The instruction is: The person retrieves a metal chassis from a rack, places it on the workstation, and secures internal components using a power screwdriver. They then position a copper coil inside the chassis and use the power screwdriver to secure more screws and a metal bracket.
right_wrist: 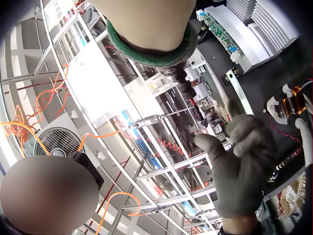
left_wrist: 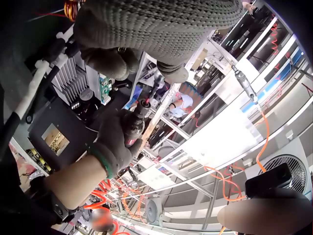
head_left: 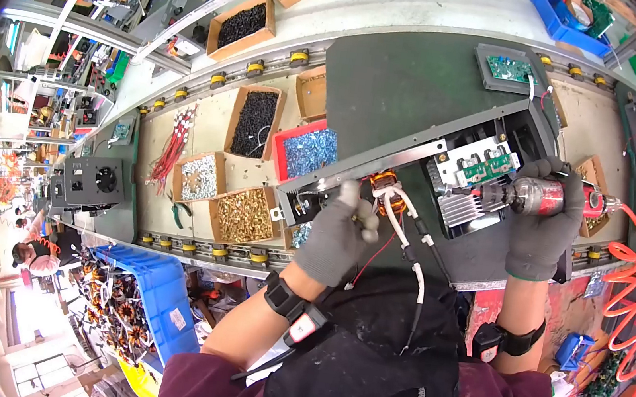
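My gloved right hand (head_left: 545, 228) grips a red and dark power screwdriver (head_left: 539, 197), its bit pointing left over the silver heatsink (head_left: 459, 209) and green circuit board (head_left: 487, 168) in an open black metal case (head_left: 421, 144). The left wrist view shows that right hand (left_wrist: 115, 139) round the driver (left_wrist: 133, 122) too. My gloved left hand (head_left: 333, 237) is at the case's near left part, fingers partly curled. A small shiny spot lies between its fingers in the left wrist view; whether it holds a screw is unclear. Beside it are a copper coil (head_left: 384, 181) and white-sleeved cables (head_left: 412, 255).
Left of the case stand boxes of black screws (head_left: 254, 122), blue screws (head_left: 308, 151) and brass parts (head_left: 243, 217), with green-handled pliers (head_left: 180, 214). A coiled orange air hose (head_left: 620, 294) hangs at the right. Another board (head_left: 509, 69) sits behind the case. Rollers line the bench edges.
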`<state>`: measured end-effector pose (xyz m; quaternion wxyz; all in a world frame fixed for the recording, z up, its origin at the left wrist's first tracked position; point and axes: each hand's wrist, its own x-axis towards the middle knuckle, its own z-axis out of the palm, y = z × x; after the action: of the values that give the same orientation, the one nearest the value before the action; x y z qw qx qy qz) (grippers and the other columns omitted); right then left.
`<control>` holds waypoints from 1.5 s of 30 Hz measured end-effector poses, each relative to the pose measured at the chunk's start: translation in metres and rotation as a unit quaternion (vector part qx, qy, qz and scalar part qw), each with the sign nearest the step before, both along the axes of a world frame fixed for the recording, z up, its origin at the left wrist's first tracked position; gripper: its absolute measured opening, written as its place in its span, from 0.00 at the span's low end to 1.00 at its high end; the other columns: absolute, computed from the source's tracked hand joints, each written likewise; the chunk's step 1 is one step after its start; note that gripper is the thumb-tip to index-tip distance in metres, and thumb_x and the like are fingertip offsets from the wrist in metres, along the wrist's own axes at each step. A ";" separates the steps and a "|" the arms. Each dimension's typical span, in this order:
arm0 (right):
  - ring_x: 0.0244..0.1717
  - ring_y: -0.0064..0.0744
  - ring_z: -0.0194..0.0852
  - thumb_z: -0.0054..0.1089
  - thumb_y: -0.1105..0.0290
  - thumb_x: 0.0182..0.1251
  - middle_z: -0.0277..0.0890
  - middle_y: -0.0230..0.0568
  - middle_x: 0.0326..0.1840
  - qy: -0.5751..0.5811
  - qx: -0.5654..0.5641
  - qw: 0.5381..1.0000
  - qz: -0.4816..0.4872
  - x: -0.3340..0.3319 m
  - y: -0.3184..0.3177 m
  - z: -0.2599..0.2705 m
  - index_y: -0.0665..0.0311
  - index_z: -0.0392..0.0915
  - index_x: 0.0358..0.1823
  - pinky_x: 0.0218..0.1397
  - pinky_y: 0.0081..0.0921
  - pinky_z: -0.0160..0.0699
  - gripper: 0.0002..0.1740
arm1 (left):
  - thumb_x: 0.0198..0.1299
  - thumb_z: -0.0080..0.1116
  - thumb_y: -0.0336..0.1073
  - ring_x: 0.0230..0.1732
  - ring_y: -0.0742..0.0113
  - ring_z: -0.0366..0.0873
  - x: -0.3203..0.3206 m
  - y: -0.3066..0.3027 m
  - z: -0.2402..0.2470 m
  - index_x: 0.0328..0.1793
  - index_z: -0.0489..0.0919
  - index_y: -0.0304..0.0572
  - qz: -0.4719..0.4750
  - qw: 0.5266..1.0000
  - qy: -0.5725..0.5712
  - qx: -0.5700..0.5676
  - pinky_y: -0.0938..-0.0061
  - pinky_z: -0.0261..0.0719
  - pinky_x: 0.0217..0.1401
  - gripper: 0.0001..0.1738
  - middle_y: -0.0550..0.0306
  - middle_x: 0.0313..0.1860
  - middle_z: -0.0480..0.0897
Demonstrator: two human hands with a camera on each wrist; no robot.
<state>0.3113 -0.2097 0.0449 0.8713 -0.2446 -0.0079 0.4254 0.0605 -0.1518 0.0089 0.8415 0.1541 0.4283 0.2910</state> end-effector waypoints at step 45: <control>0.36 0.15 0.70 0.62 0.86 0.54 0.72 0.28 0.33 -0.554 -0.095 0.821 0.103 -0.053 0.055 0.001 0.65 0.73 0.36 0.38 0.16 0.73 0.12 | 0.70 0.45 0.33 0.38 0.65 0.80 -0.041 -0.012 0.005 0.57 0.70 0.30 -0.119 0.991 0.048 0.044 0.75 0.82 0.38 0.15 0.47 0.43 0.79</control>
<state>0.2582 -0.1552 0.0463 0.6439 -0.5184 -0.4736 0.3039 0.0194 -0.1635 0.0141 0.8412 0.2550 0.4331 0.1994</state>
